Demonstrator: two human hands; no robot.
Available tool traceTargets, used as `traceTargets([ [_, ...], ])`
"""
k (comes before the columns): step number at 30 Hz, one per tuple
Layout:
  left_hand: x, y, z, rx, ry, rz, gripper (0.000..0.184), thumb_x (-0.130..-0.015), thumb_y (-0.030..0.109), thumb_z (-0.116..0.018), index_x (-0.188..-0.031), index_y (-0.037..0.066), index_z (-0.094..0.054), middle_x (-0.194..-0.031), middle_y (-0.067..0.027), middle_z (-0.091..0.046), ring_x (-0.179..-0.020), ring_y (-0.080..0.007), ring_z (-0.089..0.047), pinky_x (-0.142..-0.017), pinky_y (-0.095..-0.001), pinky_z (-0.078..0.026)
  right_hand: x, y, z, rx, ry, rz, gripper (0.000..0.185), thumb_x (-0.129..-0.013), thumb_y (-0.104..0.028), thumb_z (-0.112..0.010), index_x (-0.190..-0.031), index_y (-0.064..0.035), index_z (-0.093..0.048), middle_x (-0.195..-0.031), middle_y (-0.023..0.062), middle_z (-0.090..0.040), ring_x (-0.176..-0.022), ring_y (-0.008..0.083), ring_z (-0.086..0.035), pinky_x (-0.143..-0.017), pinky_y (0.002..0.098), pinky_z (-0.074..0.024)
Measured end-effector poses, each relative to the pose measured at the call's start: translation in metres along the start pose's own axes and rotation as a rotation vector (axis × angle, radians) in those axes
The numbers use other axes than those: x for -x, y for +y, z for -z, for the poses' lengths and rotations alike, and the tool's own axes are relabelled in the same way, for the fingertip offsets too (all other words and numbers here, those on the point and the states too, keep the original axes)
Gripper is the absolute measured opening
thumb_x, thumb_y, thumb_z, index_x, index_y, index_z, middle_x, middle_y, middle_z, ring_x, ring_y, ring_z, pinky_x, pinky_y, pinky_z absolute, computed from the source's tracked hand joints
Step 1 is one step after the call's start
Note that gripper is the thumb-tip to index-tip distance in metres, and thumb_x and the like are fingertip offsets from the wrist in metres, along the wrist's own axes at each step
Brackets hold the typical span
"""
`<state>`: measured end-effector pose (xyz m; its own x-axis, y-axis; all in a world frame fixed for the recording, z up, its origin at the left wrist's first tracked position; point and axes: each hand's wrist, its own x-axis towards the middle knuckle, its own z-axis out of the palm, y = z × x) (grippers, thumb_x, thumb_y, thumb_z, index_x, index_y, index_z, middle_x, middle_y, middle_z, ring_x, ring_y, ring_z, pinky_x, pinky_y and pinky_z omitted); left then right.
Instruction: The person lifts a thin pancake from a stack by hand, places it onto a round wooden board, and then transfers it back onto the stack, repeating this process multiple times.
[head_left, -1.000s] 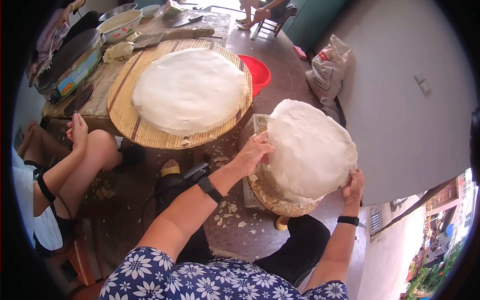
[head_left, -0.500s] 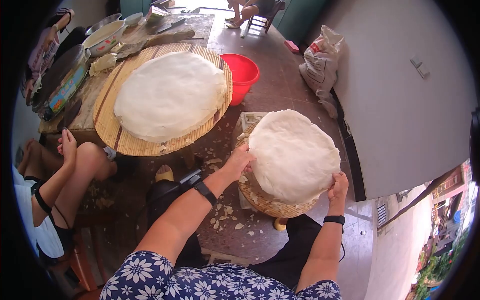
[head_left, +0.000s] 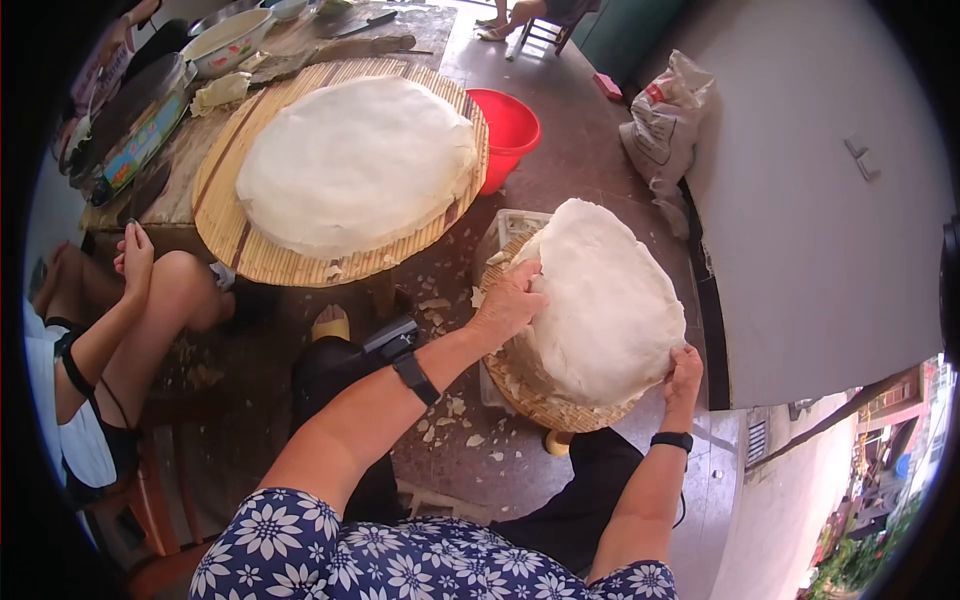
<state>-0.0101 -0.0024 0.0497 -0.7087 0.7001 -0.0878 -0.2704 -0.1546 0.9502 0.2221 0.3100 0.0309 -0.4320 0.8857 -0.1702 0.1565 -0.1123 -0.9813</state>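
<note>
In front of me a stack of thin, pale, round dough sheets [head_left: 605, 310] rests on a small round woven mat [head_left: 560, 408]. My left hand [head_left: 510, 305] pinches the left edge of the top dough sheet, which is lifted a little and shifted off the stack's left side. At the lower right, my right hand [head_left: 683, 378] grips the edge of the same sheet between thumb and fingers. A second pile of white dough sheets [head_left: 357, 165] lies on a larger bamboo mat [head_left: 218, 200] to the left, away from both hands.
A red bucket [head_left: 505, 130] stands behind the large mat. On the wooden table [head_left: 385, 55] are a patterned bowl [head_left: 230, 48] and a knife [head_left: 366, 25]. A seated person's knee [head_left: 180, 275] is at the left. A sack [head_left: 665, 125] leans by the wall, and flakes [head_left: 455, 408] litter the floor.
My left hand has moved up and right, drawing the top sheet's left edge inward and baring the stack's left side. My right hand keeps its hold. The view has shifted slightly.
</note>
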Motion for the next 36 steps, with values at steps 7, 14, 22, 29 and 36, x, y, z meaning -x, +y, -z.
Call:
traceTargets([
  [7,0.000,-0.017,0.012,-0.009,0.050,0.275,0.042,-0.082,0.006,-0.058,-0.124,0.003,-0.053,-0.097,-0.0064,-0.063,-0.071,-0.0130,-0.061,-0.052,-0.0250,-0.049,-0.002,-0.007,-0.001,-0.020,0.071,0.091,0.019,-0.084,-0.003,-0.058,-0.103,-0.0001,-0.058,-0.078,0.0031,-0.061,-0.057,0.0109,-0.050,-0.050,0.0244,-0.0385],
  [14,0.002,-0.017,0.006,-0.170,0.159,0.281,0.048,-0.079,0.007,-0.063,-0.126,0.005,-0.053,-0.097,-0.0088,-0.064,-0.067,-0.0141,-0.061,-0.047,-0.0270,-0.048,-0.017,0.011,0.010,0.167,0.074,0.091,0.022,-0.083,-0.006,-0.057,-0.104,0.0000,-0.060,-0.081,0.0027,-0.062,-0.061,0.0125,-0.057,-0.052,0.0263,-0.0465],
  [22,-0.003,-0.028,0.008,-0.240,0.234,0.217,0.060,-0.075,0.007,-0.068,-0.131,0.006,-0.049,-0.093,-0.0085,-0.061,-0.064,-0.0126,-0.058,-0.047,-0.0273,-0.048,-0.014,0.010,0.005,0.357,0.151,0.190,0.020,-0.081,-0.008,-0.058,-0.099,-0.0007,-0.063,-0.073,0.0000,-0.060,-0.053,0.0083,-0.050,-0.043,0.0241,-0.0378],
  [29,-0.012,-0.056,0.017,-0.336,0.232,0.169,0.065,-0.073,0.007,-0.069,-0.132,0.002,-0.043,-0.100,-0.0096,-0.060,-0.065,-0.0115,-0.057,-0.047,-0.0263,-0.046,0.002,-0.006,-0.010,0.670,0.231,0.241,0.028,-0.075,-0.013,-0.065,-0.100,0.0013,-0.065,-0.089,0.0112,-0.069,-0.078,0.0198,-0.065,-0.073,0.0314,-0.0502],
  [36,-0.011,-0.059,0.012,-0.688,0.258,-0.056,0.076,-0.070,0.012,-0.073,-0.137,0.001,-0.039,-0.118,-0.0188,-0.057,-0.105,-0.0278,-0.059,-0.089,-0.0354,-0.049,0.012,-0.015,-0.014,0.946,0.309,0.193,0.038,-0.077,-0.020,-0.066,-0.112,-0.0047,-0.064,-0.104,0.0154,-0.068,-0.100,0.0296,-0.065,-0.088,0.0378,-0.0486],
])
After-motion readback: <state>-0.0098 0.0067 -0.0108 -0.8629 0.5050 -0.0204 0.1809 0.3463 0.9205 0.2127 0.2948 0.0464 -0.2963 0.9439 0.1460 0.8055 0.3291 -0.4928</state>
